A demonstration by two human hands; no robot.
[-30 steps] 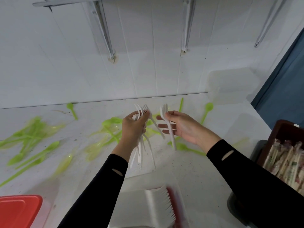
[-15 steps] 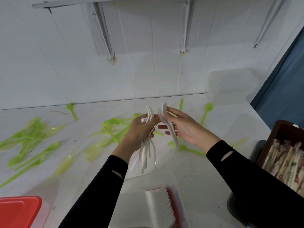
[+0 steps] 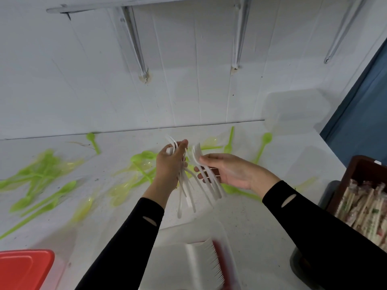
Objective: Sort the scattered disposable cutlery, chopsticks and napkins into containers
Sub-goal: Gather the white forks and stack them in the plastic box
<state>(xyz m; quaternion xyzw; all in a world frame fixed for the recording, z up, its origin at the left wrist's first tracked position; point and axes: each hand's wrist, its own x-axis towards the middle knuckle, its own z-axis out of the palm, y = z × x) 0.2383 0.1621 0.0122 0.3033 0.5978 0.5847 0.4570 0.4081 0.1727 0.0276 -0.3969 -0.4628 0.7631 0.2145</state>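
Since half a second ago the hands have drawn slightly apart, leaving a narrow gap where they met. The left hand curls round a bunch of white forks, tines above the thumb and handles hanging down. The right hand, at its 3 o'clock, pinches a smaller fan of forks between its thumb and nearly straight fingers (motion blur prevents a count in either). Both bunches hang in the air above the desk, whose far edge meets the white wall at 12 o'clock and whose right edge runs down toward 4 o'clock. Bare desk lies under the hands. At 6 o'clock is one clear container holding a row of pale forks. There is one red lid at 8 o'clock, one brown box of wrapped chopsticks at 4 o'clock, and a second clear tub at 2 o'clock. Green spoons lie heaped at 9 o'clock, with others spread behind the hands and single ones at 11 and 1 o'clock. Three shelf brackets hang on the wall.
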